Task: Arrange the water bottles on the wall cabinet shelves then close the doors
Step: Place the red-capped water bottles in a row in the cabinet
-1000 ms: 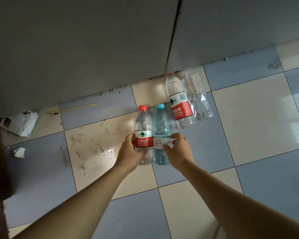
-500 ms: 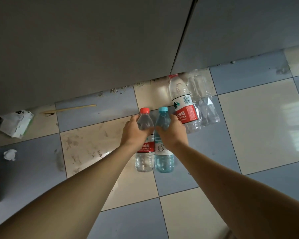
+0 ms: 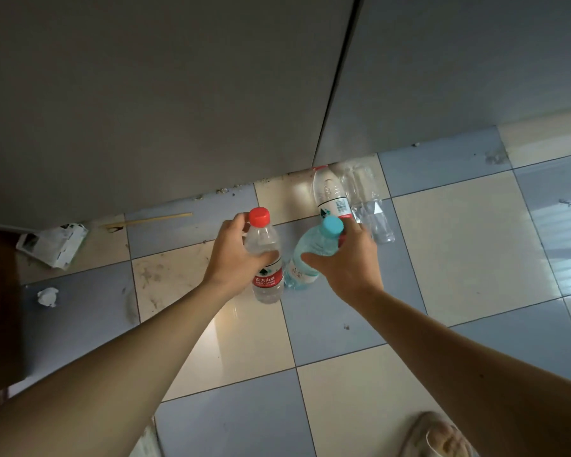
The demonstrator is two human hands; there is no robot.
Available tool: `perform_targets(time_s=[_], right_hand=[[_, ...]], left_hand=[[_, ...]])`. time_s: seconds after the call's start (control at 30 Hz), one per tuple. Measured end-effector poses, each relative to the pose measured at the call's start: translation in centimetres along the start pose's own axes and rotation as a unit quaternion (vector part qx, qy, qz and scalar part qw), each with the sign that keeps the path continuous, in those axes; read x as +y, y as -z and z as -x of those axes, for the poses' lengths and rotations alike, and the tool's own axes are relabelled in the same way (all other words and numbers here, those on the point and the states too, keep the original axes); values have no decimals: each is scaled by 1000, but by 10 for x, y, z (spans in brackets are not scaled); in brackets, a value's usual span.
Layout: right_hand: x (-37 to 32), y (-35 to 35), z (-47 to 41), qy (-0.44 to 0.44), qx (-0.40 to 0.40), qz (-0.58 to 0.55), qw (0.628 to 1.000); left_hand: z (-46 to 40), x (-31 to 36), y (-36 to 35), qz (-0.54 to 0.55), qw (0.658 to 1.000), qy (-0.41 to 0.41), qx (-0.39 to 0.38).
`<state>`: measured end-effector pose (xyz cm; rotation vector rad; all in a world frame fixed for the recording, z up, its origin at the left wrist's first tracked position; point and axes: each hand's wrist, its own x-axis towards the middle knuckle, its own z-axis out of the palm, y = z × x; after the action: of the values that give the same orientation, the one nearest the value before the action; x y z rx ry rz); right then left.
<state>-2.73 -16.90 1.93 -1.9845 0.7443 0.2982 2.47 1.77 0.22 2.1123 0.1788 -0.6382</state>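
Note:
My left hand [image 3: 233,255] grips a clear red-capped water bottle [image 3: 265,258] with a red label around its shoulder, lifted off the tiled floor. My right hand [image 3: 345,262] grips a blue-tinted bottle with a blue cap [image 3: 312,250], tilted with its cap up and to the right. Behind them, close to the cabinet base, stands another red-label bottle [image 3: 328,192] and next to it a clear unlabelled bottle [image 3: 368,202]. Two closed grey cabinet doors [image 3: 178,94] fill the upper view, split by a dark gap.
The floor is blue and cream tiles [image 3: 459,242]. A crumpled paper package [image 3: 51,245], a thin wooden stick [image 3: 152,221] and a small white scrap [image 3: 48,296] lie at the left by the cabinet base. A shoe [image 3: 435,437] shows at the bottom right. Dark furniture edges the left.
Both hands closed round the two front bottles and lifted them off the floor toward me. The blue-capped bottle has tilted to the right. The view has moved closer.

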Motion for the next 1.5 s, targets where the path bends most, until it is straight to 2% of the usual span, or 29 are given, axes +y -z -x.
perform_targets(time_s=[0.17, 0.43, 0.63, 0.83, 1.0, 1.1, 1.33, 1.5], right_hand=[[-18, 10, -2, 73, 58, 17, 996], [5, -16, 4, 134, 58, 65, 987], [9, -17, 9, 139, 9, 92, 986], [12, -13, 4, 36, -51, 51, 997], [36, -24, -1, -12, -88, -8, 996], [50, -35, 0, -25, -68, -32, 997], [58, -51, -7, 33, -4, -72, 997], [51, -56, -8, 25, 11, -71, 997]], left_hand=[[3, 23, 16, -25, 995, -90, 46], [15, -5, 14, -48, 982, -160, 92], [24, -23, 5, -47, 986, -134, 84], [21, -29, 9, -7, 999, -43, 32], [15, -45, 6, -4, 998, -44, 42], [8, -54, -5, 21, 997, -50, 56], [-1, -61, -34, 86, 986, -8, 144], [1, -54, -34, 101, 983, 20, 155]])
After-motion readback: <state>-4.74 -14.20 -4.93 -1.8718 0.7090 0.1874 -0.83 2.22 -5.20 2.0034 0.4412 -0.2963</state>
